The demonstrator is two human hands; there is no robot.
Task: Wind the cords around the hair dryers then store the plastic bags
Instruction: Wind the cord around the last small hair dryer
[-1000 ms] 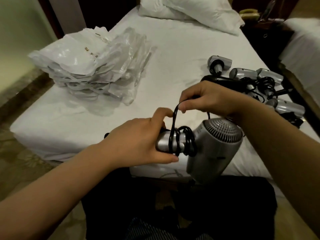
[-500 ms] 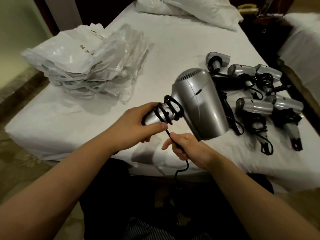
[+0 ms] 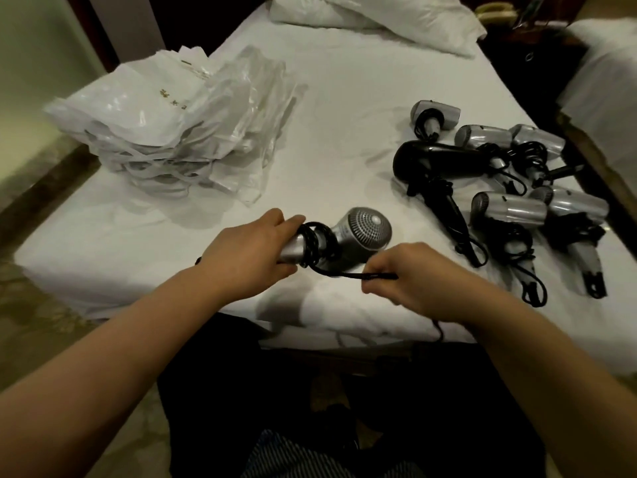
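The left hand held the hair dryer, now tipped down, while right fingers pinched the cord, almost wound.

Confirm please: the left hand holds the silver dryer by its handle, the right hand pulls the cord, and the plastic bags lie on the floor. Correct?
Not quite. The head view shows the plastic bags piled on the bed, not the floor. The left hand does hold the silver dryer by its handle, and the right hand pulls the cord.

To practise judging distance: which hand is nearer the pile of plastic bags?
Left. The left hand grips the dryer handle just below the plastic bags; the right hand, pinching the cord, is farther right.
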